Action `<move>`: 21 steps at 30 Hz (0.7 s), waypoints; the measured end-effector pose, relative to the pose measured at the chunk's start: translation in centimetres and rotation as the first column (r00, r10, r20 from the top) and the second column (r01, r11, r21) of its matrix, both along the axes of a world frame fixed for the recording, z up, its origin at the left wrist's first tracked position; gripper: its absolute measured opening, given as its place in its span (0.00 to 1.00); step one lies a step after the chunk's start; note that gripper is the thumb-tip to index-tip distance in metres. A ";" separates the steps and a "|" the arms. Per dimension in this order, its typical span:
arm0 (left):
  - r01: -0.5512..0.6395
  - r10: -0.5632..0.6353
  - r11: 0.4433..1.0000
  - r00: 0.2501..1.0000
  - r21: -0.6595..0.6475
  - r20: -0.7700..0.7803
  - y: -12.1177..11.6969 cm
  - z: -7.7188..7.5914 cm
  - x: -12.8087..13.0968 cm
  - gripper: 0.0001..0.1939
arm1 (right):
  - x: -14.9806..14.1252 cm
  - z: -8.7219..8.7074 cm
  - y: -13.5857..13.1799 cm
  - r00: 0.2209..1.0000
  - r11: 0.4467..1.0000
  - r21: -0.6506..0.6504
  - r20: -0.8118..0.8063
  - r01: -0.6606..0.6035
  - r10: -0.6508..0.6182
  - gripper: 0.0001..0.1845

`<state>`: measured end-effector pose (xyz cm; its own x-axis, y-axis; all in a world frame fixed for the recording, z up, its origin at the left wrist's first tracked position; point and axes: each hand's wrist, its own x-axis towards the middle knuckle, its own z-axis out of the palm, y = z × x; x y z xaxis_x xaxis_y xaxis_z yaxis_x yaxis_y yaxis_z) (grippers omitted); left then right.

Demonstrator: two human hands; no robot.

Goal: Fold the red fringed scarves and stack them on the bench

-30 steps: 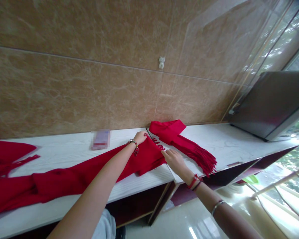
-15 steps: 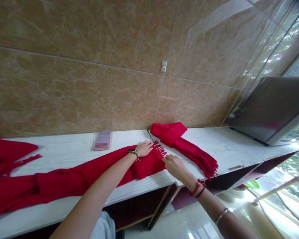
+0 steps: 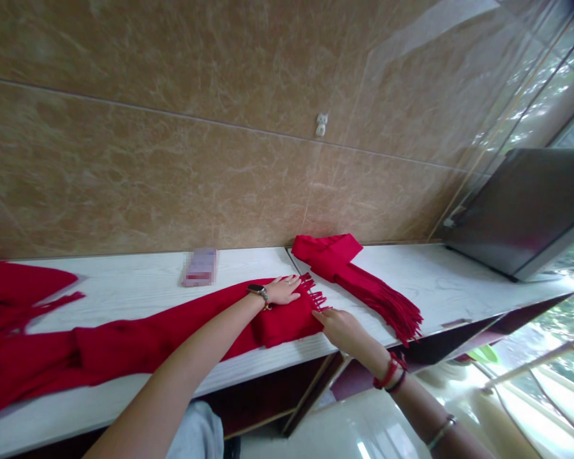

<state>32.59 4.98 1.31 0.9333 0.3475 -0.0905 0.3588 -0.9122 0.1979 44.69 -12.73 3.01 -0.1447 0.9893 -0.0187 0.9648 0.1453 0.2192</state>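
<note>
A long red scarf [image 3: 124,347] stretches along the counter, its right end doubled over and the short fringe pointing right. My left hand [image 3: 283,291] lies flat on this folded end, fingers spread toward the fringe. At the scarf's right edge, just below the fringe, my right hand [image 3: 340,328] is closed, with its fingertips gripping the fabric. A second red scarf [image 3: 332,258], folded with a bend at the top, rests to the right; its tassels [image 3: 406,319] hang toward the counter's front edge.
The white counter [image 3: 249,370] runs along a brown tiled wall [image 3: 148,172]. A pixelated flat item [image 3: 201,268] lies at the back. More red fabric [image 3: 19,287] is at far left. A grey appliance [image 3: 530,210] stands at right. Open shelves sit below the counter.
My left hand has slid slightly right, toward the fringe. My right hand has shifted a little right and down along the scarf's edge, and the fringe strands lie more spread out.
</note>
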 end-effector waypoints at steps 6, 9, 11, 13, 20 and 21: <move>-0.068 0.047 0.991 0.984 0.115 0.173 -0.6 0.7 -0.6 0.26 | -0.1 2.2 1.2 0.991 0.992 0.122 -0.132 -0.010 0.026 0.17; -0.106 0.081 0.985 0.980 0.137 0.181 -0.6 0.4 -1.6 0.24 | -1.0 0.7 2.9 0.969 0.950 0.309 -0.218 -0.041 0.113 0.18; -0.080 0.071 0.992 0.993 0.101 0.094 -0.3 0.0 -2.3 0.24 | -1.5 -1.5 3.7 0.962 0.929 0.362 -0.221 -0.073 0.161 0.22; -0.042 0.039 0.997 0.998 0.070 0.045 0.1 -0.3 -2.9 0.24 | -1.6 -3.8 4.0 0.962 0.923 0.367 -0.193 -0.113 0.194 0.23; -0.159 0.137 0.981 0.974 0.111 0.181 0.2 0.9 -6.0 0.22 | -0.6 -3.7 4.5 0.984 0.972 0.220 -0.131 -0.086 0.117 0.24; -0.205 0.176 0.970 0.962 0.127 0.211 0.0 1.1 -7.2 0.22 | -0.9 -2.8 4.9 0.987 0.979 0.199 -0.142 -0.050 0.079 0.25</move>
<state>25.43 5.00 2.41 0.8426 0.5163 0.1529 0.4963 -0.8548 0.1514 43.74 -7.81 0.24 -0.1948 0.9603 0.1995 0.9787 0.1767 0.1047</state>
